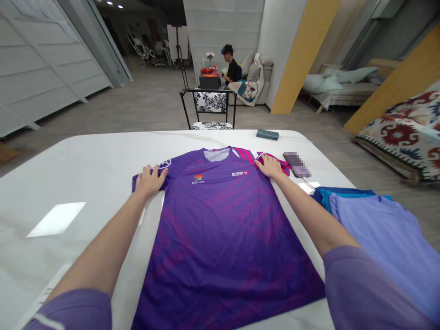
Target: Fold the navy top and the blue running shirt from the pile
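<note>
A purple T-shirt (220, 220) with pink streaks lies spread out, front side up, on the white table (103, 156), its collar pointing away from me. My left hand (150, 181) rests on the left sleeve, fingers apart and stretched out. On the opposite side, my right hand (268, 166) lies over the pink-striped right sleeve with its fingers extended. Small printed logos show across the chest. The shirt's lower left part runs out of view at the bottom.
Right of the shirt lie a phone (297, 164) with a cable and a stack of folded blue and lavender clothes (381, 229). A dark grey power bank (267, 134) sits near the far edge. Beyond stand a chair (210, 103) and, farther back, a seated person (232, 68).
</note>
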Action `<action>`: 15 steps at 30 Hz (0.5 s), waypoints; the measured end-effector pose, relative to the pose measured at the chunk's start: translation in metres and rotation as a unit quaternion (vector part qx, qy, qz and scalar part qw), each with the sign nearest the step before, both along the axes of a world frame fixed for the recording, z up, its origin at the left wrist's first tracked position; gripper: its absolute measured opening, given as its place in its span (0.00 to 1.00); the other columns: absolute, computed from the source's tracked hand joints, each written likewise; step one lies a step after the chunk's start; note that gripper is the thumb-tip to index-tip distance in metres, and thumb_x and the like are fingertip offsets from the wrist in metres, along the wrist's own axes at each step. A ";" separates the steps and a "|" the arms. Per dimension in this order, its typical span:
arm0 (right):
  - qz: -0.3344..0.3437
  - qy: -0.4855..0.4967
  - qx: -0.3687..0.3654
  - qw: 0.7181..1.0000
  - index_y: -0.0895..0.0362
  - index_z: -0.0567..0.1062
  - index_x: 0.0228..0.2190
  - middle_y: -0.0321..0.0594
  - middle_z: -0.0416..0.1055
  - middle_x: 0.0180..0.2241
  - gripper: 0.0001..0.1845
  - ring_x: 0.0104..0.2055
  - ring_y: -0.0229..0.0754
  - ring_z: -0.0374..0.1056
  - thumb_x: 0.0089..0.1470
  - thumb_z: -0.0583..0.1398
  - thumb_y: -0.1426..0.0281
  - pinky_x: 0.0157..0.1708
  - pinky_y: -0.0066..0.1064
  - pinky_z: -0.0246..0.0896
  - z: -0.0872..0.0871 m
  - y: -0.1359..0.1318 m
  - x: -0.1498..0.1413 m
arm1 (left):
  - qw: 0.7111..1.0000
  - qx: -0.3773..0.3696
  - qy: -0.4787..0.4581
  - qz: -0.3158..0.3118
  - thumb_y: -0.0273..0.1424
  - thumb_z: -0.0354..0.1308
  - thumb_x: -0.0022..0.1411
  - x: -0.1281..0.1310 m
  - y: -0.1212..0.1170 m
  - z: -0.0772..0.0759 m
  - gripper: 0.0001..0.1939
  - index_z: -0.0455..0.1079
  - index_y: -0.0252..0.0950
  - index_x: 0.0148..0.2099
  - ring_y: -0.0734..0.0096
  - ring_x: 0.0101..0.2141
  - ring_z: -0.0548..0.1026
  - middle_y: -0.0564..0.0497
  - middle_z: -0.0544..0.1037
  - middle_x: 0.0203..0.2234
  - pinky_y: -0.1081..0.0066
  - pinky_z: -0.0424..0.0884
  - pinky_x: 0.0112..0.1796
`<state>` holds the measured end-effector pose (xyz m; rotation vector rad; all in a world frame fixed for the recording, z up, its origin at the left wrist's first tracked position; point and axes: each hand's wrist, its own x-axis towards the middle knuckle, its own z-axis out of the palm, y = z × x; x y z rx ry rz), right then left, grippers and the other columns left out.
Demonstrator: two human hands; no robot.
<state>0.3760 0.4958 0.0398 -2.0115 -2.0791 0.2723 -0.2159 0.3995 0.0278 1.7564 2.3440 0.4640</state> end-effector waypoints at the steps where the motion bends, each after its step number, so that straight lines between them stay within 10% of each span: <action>1: -0.025 -0.007 0.009 1.000 0.58 0.63 0.80 0.60 0.57 0.80 0.53 0.80 0.72 0.55 0.73 0.47 0.34 0.78 0.67 0.49 -0.002 0.003 0.001 | 1.000 -0.002 0.004 0.026 0.62 0.44 0.75 -0.010 0.000 -0.002 0.51 0.61 0.25 0.81 0.26 0.82 0.48 0.25 0.54 0.82 0.29 0.46 0.77; 5: -0.088 -0.019 0.018 0.996 0.59 0.59 0.81 0.62 0.50 0.82 0.56 0.82 0.76 0.48 0.72 0.44 0.33 0.79 0.70 0.44 0.001 0.000 -0.008 | 0.995 0.039 0.031 0.087 0.63 0.42 0.77 -0.019 -0.004 -0.003 0.58 0.48 0.13 0.83 0.24 0.83 0.39 0.18 0.43 0.83 0.30 0.39 0.78; 10: 0.034 -0.024 0.068 0.997 0.51 0.59 0.82 0.49 0.41 0.85 0.52 0.86 0.70 0.39 0.73 0.46 0.34 0.81 0.68 0.44 0.009 -0.025 -0.024 | 0.994 0.077 0.044 -0.069 0.60 0.43 0.79 0.013 -0.013 0.004 0.45 0.61 0.35 0.82 0.40 0.83 0.50 0.37 0.54 0.84 0.40 0.48 0.80; 15: 0.013 -0.027 0.016 0.999 0.57 0.62 0.80 0.58 0.47 0.83 0.59 0.85 0.77 0.41 0.67 0.54 0.29 0.80 0.75 0.38 0.018 -0.055 -0.018 | 0.999 0.017 0.028 -0.027 0.68 0.51 0.70 0.013 -0.026 0.021 0.54 0.64 0.32 0.81 0.25 0.81 0.52 0.27 0.59 0.81 0.24 0.49 0.76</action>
